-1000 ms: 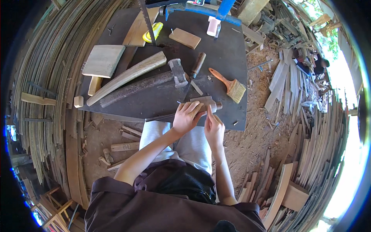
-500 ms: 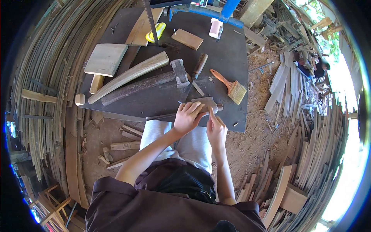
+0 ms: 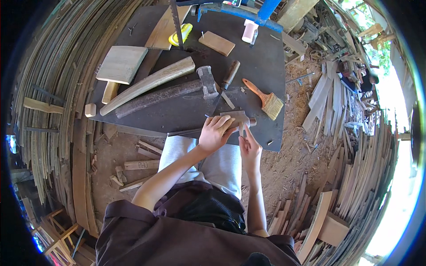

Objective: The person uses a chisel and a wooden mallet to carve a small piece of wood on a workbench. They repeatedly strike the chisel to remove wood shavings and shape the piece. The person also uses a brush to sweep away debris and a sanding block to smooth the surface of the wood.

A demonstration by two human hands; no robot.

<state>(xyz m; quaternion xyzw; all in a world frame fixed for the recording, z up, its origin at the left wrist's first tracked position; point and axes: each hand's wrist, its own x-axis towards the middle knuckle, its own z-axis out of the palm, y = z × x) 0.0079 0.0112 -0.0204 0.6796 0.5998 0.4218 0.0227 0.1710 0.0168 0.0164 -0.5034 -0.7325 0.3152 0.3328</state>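
At the near edge of the dark tabletop, my left hand is closed over a grey-brown piece with a flat upper side and a short round end. Its exact kind cannot be made out. My right hand is just below that round end, with its fingers drawn together around a narrow pale strip that reaches up to the piece. Beyond my hands are a hammer with a dark handle, a wooden-handled tool and a paintbrush.
A curved wooden handle, a pale board, a small wood block and a yellow brush lie farther back. A blue metal frame crosses the far edge. Stacked planks line the left, more lumber the right.
My right hand has drawn slightly back from the piece, its fingers more apart, and the pale strip now shows between them. The left hand keeps its place.
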